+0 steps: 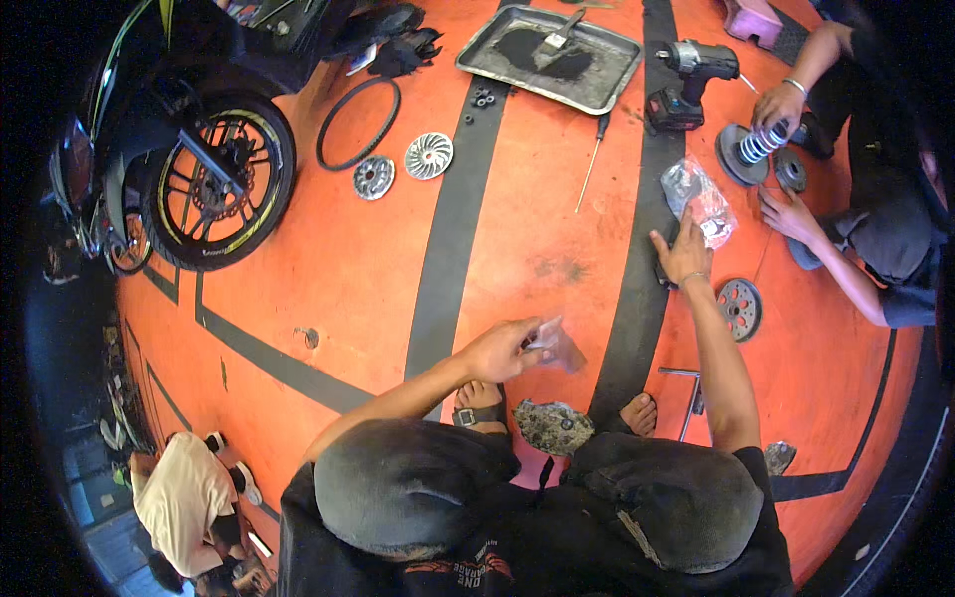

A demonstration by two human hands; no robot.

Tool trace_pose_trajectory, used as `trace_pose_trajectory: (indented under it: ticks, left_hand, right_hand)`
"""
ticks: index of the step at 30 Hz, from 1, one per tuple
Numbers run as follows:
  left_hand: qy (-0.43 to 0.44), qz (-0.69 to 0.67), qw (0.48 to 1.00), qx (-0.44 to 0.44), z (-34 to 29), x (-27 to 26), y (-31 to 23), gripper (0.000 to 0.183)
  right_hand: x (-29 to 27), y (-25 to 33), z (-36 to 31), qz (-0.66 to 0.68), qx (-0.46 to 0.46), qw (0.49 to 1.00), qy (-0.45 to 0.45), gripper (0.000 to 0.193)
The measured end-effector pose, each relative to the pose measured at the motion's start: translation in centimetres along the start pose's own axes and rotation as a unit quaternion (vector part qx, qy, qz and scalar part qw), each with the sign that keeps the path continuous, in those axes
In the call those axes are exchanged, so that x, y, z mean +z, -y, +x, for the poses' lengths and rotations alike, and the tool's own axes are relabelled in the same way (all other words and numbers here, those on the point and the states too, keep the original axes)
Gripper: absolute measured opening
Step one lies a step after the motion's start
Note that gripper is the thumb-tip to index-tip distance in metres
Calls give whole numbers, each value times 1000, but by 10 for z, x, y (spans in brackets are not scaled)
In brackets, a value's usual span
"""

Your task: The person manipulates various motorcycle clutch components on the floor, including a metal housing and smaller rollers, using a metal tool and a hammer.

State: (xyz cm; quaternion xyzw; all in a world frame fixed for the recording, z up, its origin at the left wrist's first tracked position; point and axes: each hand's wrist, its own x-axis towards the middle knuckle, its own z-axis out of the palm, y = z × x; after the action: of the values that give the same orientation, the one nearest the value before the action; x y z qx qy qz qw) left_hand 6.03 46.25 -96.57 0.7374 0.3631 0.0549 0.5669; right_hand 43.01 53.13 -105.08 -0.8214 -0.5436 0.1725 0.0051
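Note:
My left hand (502,348) pinches a small clear plastic bag (559,348) above the orange floor, in front of my knees. Farther right, my right hand (684,254) stretches out with thumb and fingers apart. Its fingertips touch the lower edge of a larger clear plastic packet (698,199), whose contents I cannot make out. Partly under that hand lies a dark object of a kind I cannot tell. A round perforated metal plate (739,309) rests right of my right wrist. Between my feet sits a grimy, mottled piece (554,427).
A metal tray (477,62) with a brush (559,38), a cordless impact wrench (686,80) and a screwdriver (594,164) lie ahead. At right, a co-worker's hands hold a spring assembly (761,144). Pulley halves (429,156), a belt (326,134) and a motorcycle wheel (221,184) are left.

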Motion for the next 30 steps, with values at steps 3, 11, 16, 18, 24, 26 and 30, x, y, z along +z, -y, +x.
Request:
trace_pose_trajectory:
  ticks: [3,11,16,18,24,26,30]
  left_hand:
    - [4,-7,1000,20,14,6,-10,29]
    - [25,-27,999,-1,19,11,-4,31]
    - [35,-44,998,1,16,7,0,31]
    - [33,-53,998,-2,16,8,5,30]
    - [67,-57,996,-24,21,7,-8,36]
    - [59,-60,996,-25,17,5,-8,33]
    - [74,-15,995,-60,24,12,-10,29]
  right_hand:
    - [-4,-19,8,30,25,999,9,94]
    - [9,-26,9,-42,9,999,-3,84]
    - [12,-14,5,-70,30,997,20,88]
    - [10,-11,1,-63,32,997,18,88]
    - [7,-19,3,-55,26,998,25,88]
    - [6,-10,2,-48,24,998,30,87]
    - [6,-25,0,-30,31,999,7,85]
